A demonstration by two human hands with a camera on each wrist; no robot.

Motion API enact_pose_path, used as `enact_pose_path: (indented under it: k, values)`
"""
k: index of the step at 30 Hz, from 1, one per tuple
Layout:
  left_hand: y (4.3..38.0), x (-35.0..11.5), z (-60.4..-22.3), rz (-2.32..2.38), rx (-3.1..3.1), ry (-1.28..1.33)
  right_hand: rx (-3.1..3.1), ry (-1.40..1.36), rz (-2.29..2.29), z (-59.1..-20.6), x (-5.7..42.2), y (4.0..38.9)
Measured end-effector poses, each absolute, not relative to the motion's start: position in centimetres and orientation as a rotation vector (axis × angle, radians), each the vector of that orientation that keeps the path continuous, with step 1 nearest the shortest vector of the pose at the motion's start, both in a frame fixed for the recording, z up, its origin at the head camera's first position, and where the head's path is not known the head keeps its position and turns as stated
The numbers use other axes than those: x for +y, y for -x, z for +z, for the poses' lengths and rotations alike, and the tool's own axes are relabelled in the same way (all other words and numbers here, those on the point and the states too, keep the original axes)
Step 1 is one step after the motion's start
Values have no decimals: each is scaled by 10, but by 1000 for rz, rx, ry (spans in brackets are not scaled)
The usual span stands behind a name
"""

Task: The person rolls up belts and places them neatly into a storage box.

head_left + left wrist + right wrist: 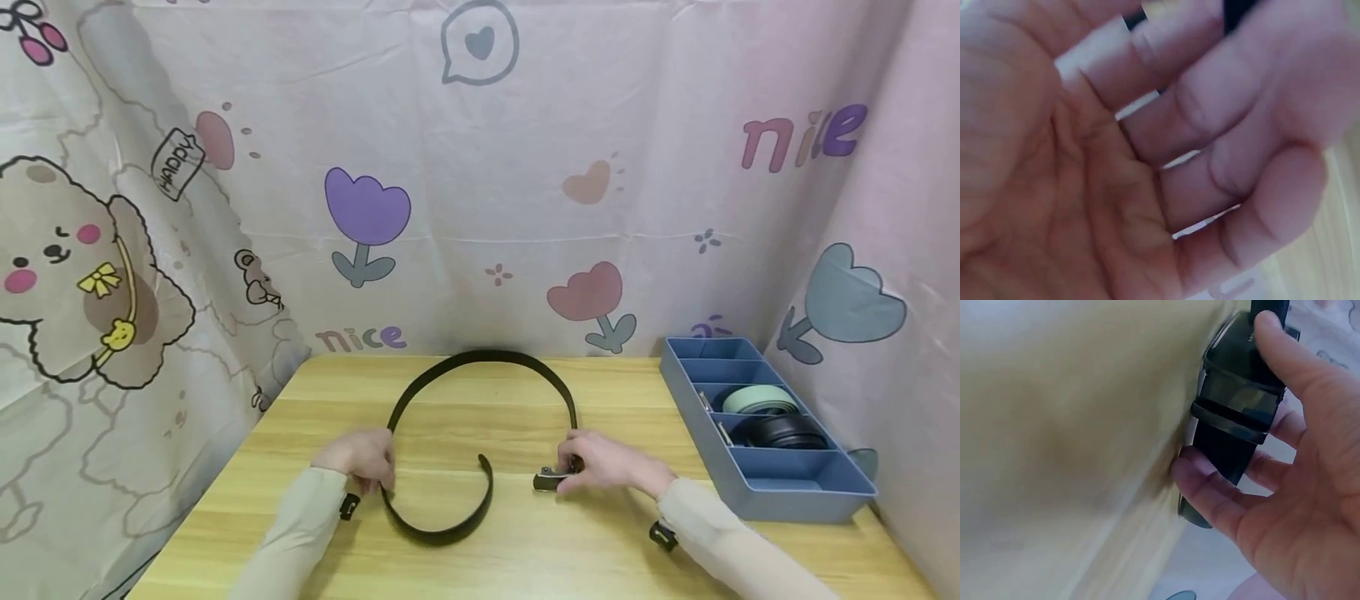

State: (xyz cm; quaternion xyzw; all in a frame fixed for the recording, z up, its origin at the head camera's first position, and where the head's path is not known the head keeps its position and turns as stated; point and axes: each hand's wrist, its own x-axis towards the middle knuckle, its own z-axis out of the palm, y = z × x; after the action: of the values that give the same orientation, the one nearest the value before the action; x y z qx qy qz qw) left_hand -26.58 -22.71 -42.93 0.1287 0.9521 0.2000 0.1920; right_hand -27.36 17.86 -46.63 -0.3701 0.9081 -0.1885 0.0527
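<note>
A black belt point(439, 537) stands on its edge on the table, bent into a wide arch at the back. Its free end curls inward at the front, between the hands. At the arch's left side my left hand point(358, 458) pinches the strap. In the left wrist view the fingers point(1204, 119) bend inward, with a dark piece of strap point(1239, 14) showing past them. My right hand point(603, 461) grips the belt's buckle end, and the buckle point(549, 481) pokes out on its left. The right wrist view shows thumb and fingers around the dark buckle point(1241, 375) and strap loop point(1229, 422).
On the right of the wooden table point(600, 554) stands a blue divided box point(798, 506). It holds a rolled light green belt point(759, 400) and a rolled black belt point(786, 432) in separate compartments. A printed curtain point(465, 183) surrounds the table's back and sides.
</note>
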Motion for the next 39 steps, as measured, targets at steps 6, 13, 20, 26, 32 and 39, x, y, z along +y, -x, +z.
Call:
enact_pose_path:
  k: [6,13,20,26,32,39]
  values:
    - [254,-210,-424,560,2617,-375,2845,1150,-488,-463,190,304]
    - [249,-212,-422,540,2647,-284,2935,1024,-420,-456,229,326]
    - [272,-230,-432,408,2954,-292,2914,967,-447,-457,246,324]
    - [291,-242,-448,425,2996,-309,2843,962,-475,-456,239,325]
    - [289,-255,-450,438,3067,-41,2995,884,-524,-461,231,333]
    - [277,-261,-441,328,2945,17,3180,675,-544,-466,230,353]
